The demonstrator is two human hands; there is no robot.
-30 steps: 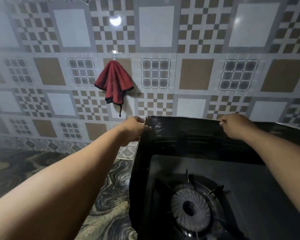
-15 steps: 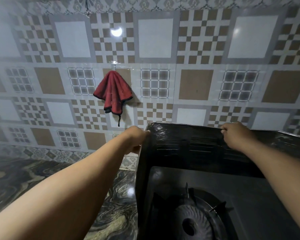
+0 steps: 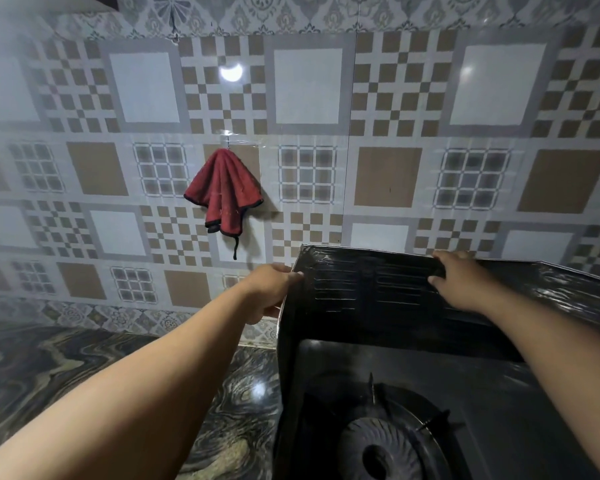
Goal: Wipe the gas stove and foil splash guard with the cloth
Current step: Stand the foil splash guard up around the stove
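Observation:
A dark foil splash guard (image 3: 368, 285) stands around the back and left side of the black gas stove (image 3: 492, 403). My left hand (image 3: 271, 289) grips the guard's back-left corner. My right hand (image 3: 459, 280) holds its top back edge, fingers folded over the rim. A round burner (image 3: 381, 452) under a pan support sits at the bottom of the view. A red cloth (image 3: 224, 192) with black trim hangs from a hook on the wall, up and to the left of my left hand, touched by neither hand.
The patterned tiled wall (image 3: 309, 88) rises directly behind the stove. A glossy dark marbled countertop (image 3: 49, 368) stretches to the left of the stove. The guard's right panel (image 3: 575, 289) runs off toward the right edge.
The view has tilted upward, so stove and hands sit lower in frame. Both hands stay on the guard; the right hand's fingers now spread slightly down its inner face.

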